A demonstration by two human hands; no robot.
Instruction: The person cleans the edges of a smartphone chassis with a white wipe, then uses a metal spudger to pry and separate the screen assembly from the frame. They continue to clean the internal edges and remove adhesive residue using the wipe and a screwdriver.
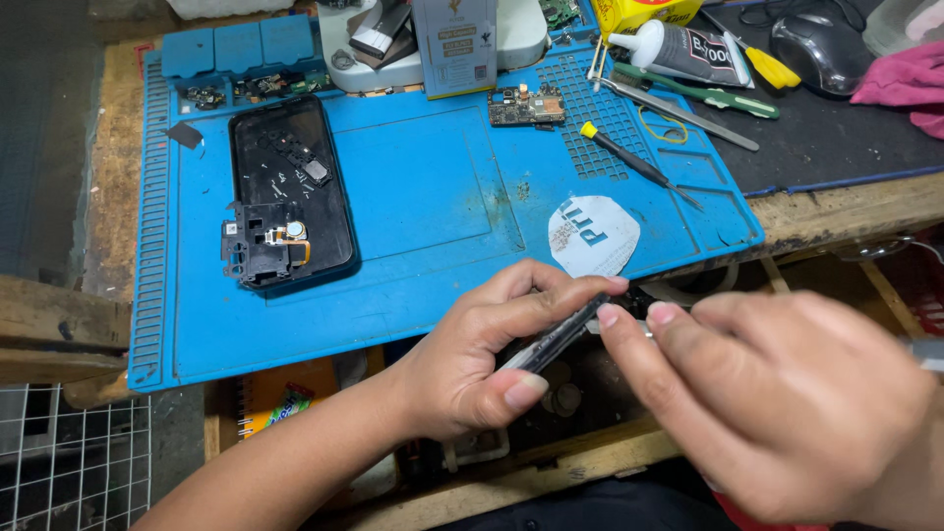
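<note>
My left hand [482, 349] grips a thin dark phone frame [556, 339] edge-on, just in front of the blue work mat [423, 197]. My right hand [787, 403] pinches the frame's upper end with fingertips, and a small silvery tool tip shows between the fingers. A black phone screen [290, 187] lies flat on the mat's left side, with a black inner plate [261, 246] holding a small camera part resting on its lower end. A small circuit board [526, 105] sits at the mat's far middle.
A yellow-capped screwdriver [634, 159] and a round white sticker [593, 236] lie on the mat's right. Tweezers [678, 113], a green-handled screwdriver [713, 95], a glue tube [683, 51], a black mouse [816, 49] and a pink cloth [905, 84] sit at the back right. A wire grid [69, 457] is lower left.
</note>
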